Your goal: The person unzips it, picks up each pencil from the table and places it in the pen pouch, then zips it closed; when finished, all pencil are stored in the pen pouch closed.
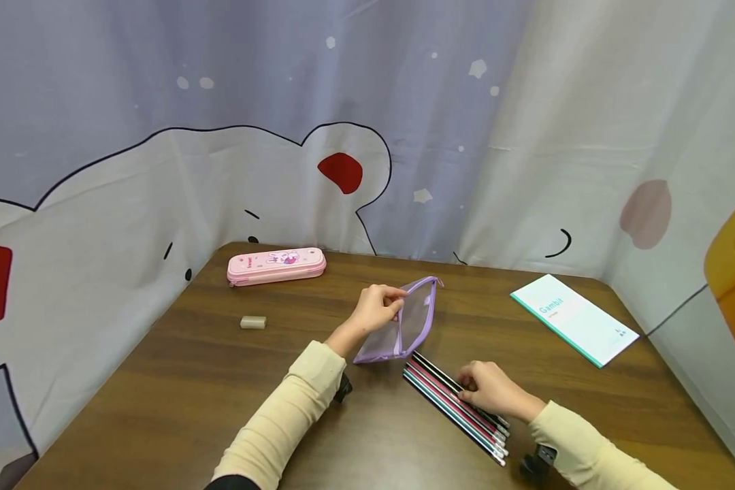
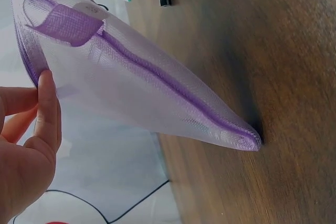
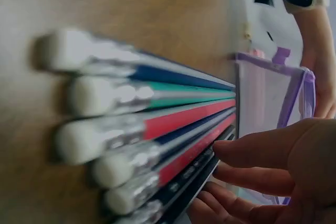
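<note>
My left hand [image 1: 373,309] pinches the zipper edge of a see-through mesh pouch [image 2: 126,77] with purple trim. The pouch stands tilted on the table with its mouth spread toward the right. Several pencils [image 1: 447,405] with white eraser ends lie side by side below the pouch, in dark blue, green, red and black. My right hand [image 1: 493,388] is at the far side of this row. In the right wrist view, its thumb and fingers pinch a black pencil [image 3: 191,179] at the row's edge. The fingertips behind that pencil are partly hidden.
A pink pencil case [image 1: 275,265] lies at the back left of the wooden table [image 1: 220,401]. In front of it is a small beige eraser-like block [image 1: 253,322]. A white notebook [image 1: 572,320] with a green spine lies at the right. Printed curtains [image 1: 282,184] hang behind the table.
</note>
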Demonstrator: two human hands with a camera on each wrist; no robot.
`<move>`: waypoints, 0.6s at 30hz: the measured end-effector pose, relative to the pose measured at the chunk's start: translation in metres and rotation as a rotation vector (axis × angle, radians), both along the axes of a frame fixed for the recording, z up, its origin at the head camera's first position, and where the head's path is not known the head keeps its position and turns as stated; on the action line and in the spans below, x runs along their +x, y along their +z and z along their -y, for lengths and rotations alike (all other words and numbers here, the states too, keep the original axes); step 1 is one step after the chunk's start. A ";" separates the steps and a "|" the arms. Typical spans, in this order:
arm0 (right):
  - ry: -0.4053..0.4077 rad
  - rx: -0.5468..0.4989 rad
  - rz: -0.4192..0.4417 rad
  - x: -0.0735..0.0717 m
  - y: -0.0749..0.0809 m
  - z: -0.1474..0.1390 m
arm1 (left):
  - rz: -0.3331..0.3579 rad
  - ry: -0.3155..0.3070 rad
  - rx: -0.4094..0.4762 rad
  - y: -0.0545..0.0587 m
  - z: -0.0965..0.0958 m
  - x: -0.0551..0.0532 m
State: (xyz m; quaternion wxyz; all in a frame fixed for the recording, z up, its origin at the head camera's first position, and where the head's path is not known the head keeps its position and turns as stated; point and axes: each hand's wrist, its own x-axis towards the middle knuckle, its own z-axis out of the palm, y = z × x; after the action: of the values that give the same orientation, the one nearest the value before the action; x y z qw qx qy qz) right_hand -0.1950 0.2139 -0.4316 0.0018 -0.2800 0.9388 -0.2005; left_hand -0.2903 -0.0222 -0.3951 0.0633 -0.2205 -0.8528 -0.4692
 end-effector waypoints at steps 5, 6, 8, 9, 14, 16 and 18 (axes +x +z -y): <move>-0.015 0.000 -0.038 0.004 -0.002 -0.001 | 0.017 -0.012 0.005 0.000 -0.002 0.000; -0.022 -0.006 -0.034 0.005 -0.002 -0.001 | 0.018 -0.015 0.003 0.000 -0.002 -0.001; -0.039 -0.016 -0.019 0.005 -0.001 -0.001 | 0.023 -0.014 -0.002 -0.001 -0.003 -0.001; -0.044 -0.020 -0.012 0.005 -0.001 -0.001 | 0.023 -0.014 -0.007 -0.001 -0.003 -0.001; -0.073 -0.023 0.023 0.004 0.002 0.000 | 0.023 -0.019 -0.005 -0.002 -0.003 -0.003; -0.078 -0.026 0.043 0.002 0.003 -0.001 | 0.022 -0.012 -0.002 -0.003 -0.003 -0.004; -0.091 -0.037 0.077 0.000 0.005 -0.003 | 0.023 -0.002 -0.001 -0.003 -0.002 -0.004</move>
State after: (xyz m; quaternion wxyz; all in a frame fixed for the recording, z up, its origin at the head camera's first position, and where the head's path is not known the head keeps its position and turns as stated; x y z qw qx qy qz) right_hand -0.1954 0.2168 -0.4270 0.0235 -0.2290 0.9460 -0.2283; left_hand -0.2940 -0.0207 -0.3983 0.0528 -0.2159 -0.8535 -0.4712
